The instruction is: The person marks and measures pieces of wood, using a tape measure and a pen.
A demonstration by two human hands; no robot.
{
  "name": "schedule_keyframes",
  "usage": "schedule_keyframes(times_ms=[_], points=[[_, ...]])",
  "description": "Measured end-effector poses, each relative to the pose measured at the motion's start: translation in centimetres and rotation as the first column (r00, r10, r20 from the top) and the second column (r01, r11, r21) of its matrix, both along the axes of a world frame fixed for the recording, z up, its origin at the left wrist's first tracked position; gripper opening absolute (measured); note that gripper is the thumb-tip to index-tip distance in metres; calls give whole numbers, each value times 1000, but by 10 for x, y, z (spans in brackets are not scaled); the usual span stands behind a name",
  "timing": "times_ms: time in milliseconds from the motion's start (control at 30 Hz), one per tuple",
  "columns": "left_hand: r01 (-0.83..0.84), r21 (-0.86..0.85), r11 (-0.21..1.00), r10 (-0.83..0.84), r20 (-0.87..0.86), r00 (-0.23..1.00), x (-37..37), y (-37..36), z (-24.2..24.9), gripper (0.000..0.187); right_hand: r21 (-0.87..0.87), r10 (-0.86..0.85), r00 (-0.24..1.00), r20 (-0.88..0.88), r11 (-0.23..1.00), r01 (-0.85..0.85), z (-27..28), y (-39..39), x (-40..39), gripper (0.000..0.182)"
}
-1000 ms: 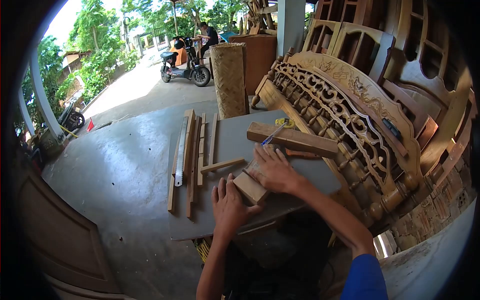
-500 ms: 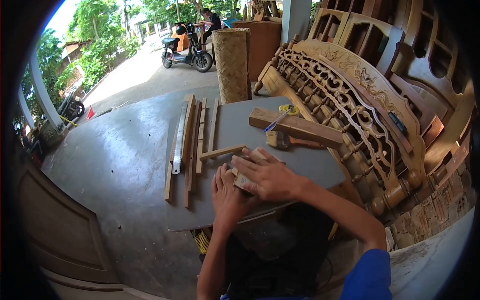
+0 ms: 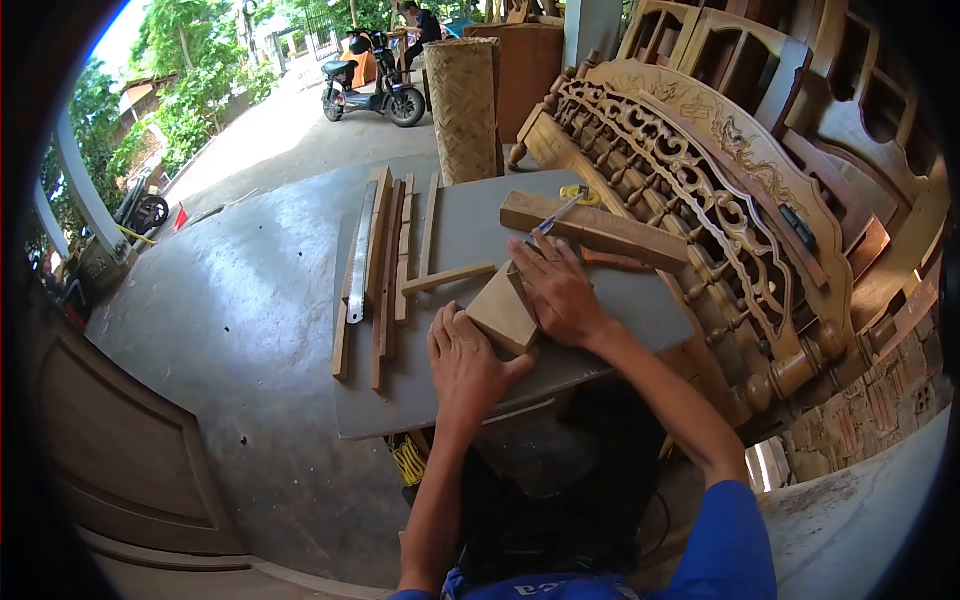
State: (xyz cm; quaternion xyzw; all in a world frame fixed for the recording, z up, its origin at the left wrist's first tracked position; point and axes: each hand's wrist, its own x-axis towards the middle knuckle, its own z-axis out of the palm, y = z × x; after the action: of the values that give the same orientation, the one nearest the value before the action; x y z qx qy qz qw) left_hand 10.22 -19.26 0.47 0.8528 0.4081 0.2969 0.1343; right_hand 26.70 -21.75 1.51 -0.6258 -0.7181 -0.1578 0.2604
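Note:
A small square wooden block rests near the front edge of the grey table. My left hand holds its left and lower side, thumb at the near corner. On its right side lies my right hand, fingers pointing away and bent over the edge. Beyond the right hand is a thick wooden beam, with a pen and a yellow tape measure at it. A thin stick ends just beyond the block.
Several wood strips and a metal saw blade lie at the table's left. Carved wooden panels lean at the right. Behind stand a woven roll and a scooter, with a person beyond.
My right hand has moved off the top of the block to its right side, uncovering the top face. The left hand has shifted slightly, and the view has tilted a little.

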Motion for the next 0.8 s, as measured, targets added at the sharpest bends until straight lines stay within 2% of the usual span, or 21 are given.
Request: schedule_keyframes(times_ms=[33,133,200,233,267,333,367,400,500,533,600,667,700,733,800], points=[[18,37,999,-17,-10,1000,1,3,-2,86,43,-85,996,4,995,85,1,1,-2,47],[67,182,981,-57,-59,997,-2,14,-19,87,-26,314,943,108,949,-313,7,-21,-23,46],[20,70,997,-18,-27,999,-1,5,-11,88,40,-44,998,43,998,42,-4,3,3,45],[-1,23,1000,1,-7,1000,0,3,-4,88,71,-227,974,9,972,225,1,11,8,45],[-5,46,999,5,-8,1000,1,4,-6,89,42,-102,980,174,995,96,2,1,0,42],[6,76,997,-8,20,1000,6,13,1,88,4,31,994,102,999,-31,17,6,5,41],[24,59,998,-24,-4,1000,-1,4,-6,88,-40,89,996,23,995,-88,7,-3,0,41],[13,40,999,-13,-16,1000,-1,3,-5,87,36,-147,988,54,989,145,12,8,10,43],[59,165,985,-46,-79,996,-2,11,-14,85,-9,252,946,206,967,-256,5,-18,-22,44],[42,138,990,-37,-36,999,3,13,-10,85,-52,385,914,127,923,-381,7,-18,-21,46],[19,42,999,-19,-2,1000,0,3,-5,83,-34,104,989,107,994,-101,-11,-11,-9,47],[26,43,999,-25,-30,999,-3,3,-6,82,31,-191,973,127,982,188,-8,14,15,48],[27,55,998,-25,-32,999,-3,6,-6,82,5,-15,990,138,1000,15,7,-5,-14,45],[67,324,944,-23,-138,990,-3,15,-27,82,5,208,973,97,978,-209,10,-12,-24,43],[32,145,989,-25,-53,998,3,9,-5,82,-99,241,971,-8,966,-240,8,-5,-6,43]])
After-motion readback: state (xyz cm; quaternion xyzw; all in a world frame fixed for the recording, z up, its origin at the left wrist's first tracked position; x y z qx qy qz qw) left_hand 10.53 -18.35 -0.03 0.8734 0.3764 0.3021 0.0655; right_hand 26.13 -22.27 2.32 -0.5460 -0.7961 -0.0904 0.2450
